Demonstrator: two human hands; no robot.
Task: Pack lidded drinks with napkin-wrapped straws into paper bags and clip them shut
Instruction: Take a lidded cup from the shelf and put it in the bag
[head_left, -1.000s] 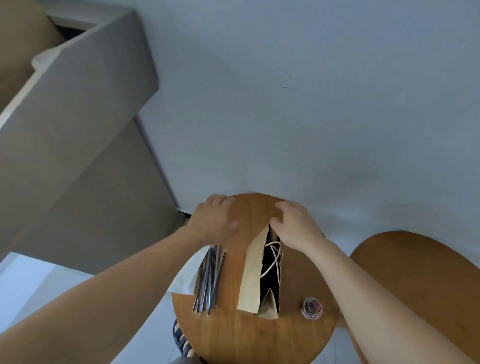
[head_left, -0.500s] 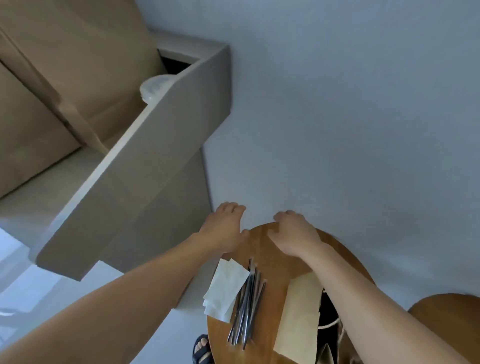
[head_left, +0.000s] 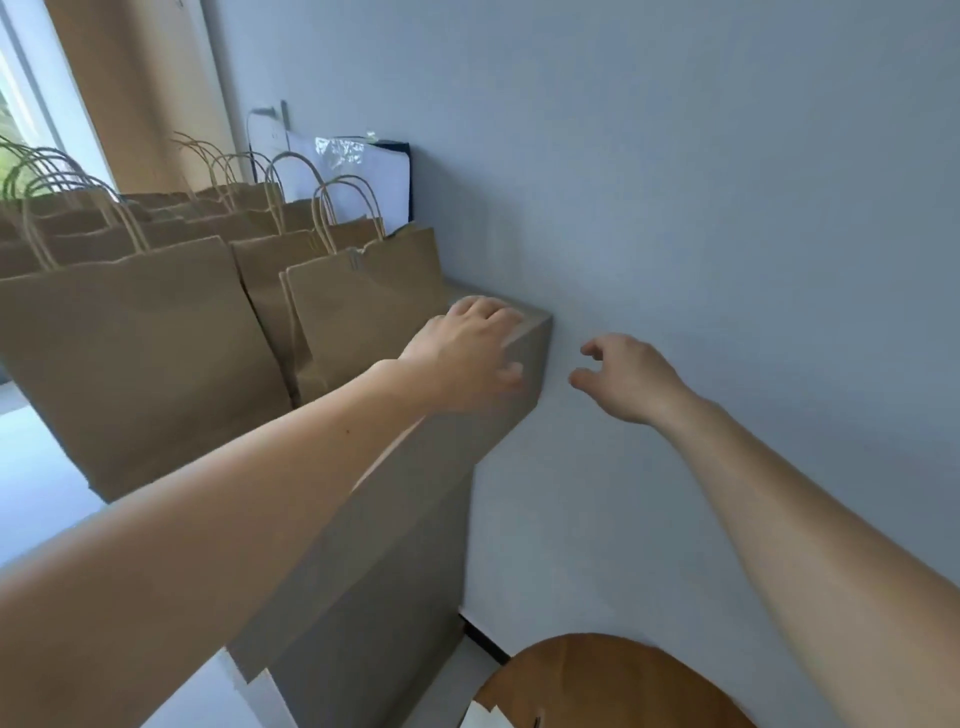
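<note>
Several brown paper bags with twisted handles stand in rows on a grey counter (head_left: 524, 364). The nearest bag (head_left: 358, 312) stands by the counter's right end. My left hand (head_left: 462, 353) is raised over that counter corner, just right of the nearest bag, fingers loosely bent and holding nothing. My right hand (head_left: 623, 379) hovers in front of the wall, right of the counter, fingers loosely curled and empty. No drink, straw or clip shows.
A grey wall (head_left: 727, 208) fills the right side. The round wooden table (head_left: 613, 680) shows only its far edge at the bottom, with a white napkin corner (head_left: 475, 717). A white board (head_left: 358, 182) leans behind the bags.
The view has swung up from the table to the counter. Both hands have risen off the table's far edge; the left now reaches the counter corner. The table bag and straws have left view.
</note>
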